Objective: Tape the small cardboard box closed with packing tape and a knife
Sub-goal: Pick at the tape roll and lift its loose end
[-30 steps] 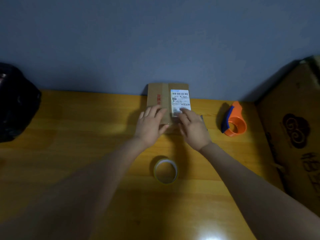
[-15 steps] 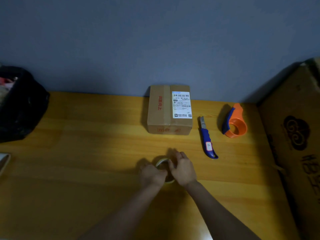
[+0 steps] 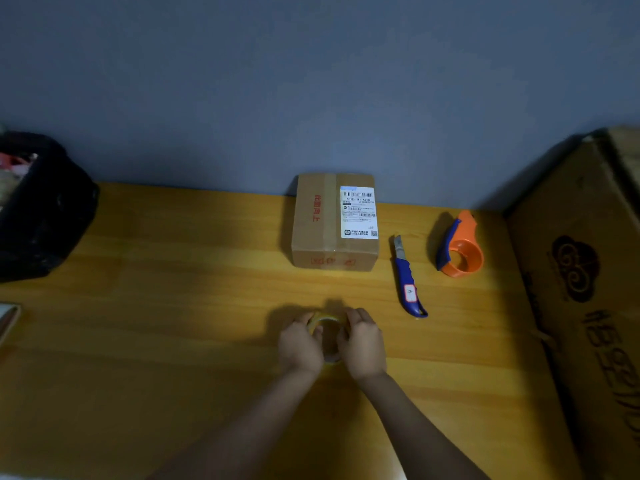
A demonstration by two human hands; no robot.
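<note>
The small cardboard box (image 3: 322, 226) stands against the wall at the back of the wooden table, with a white shipping label on its top right. A blue-handled knife (image 3: 406, 279) lies just right of the box, blade pointing away from me. Nearer to me, the yellowish roll of packing tape (image 3: 327, 322) is gripped from both sides: my left hand (image 3: 299, 344) on its left rim, my right hand (image 3: 363, 344) on its right rim. Most of the roll is hidden by my fingers.
An orange and blue tape dispenser (image 3: 460, 251) sits right of the knife. A large printed cardboard carton (image 3: 585, 299) fills the right edge. A black bag (image 3: 38, 209) sits at the far left, and a pale flat object (image 3: 8, 320) pokes in below it.
Both hands left the small box and came back toward me to the tape roll, now gripping it from both sides. The knife beside the box has come into sight.
</note>
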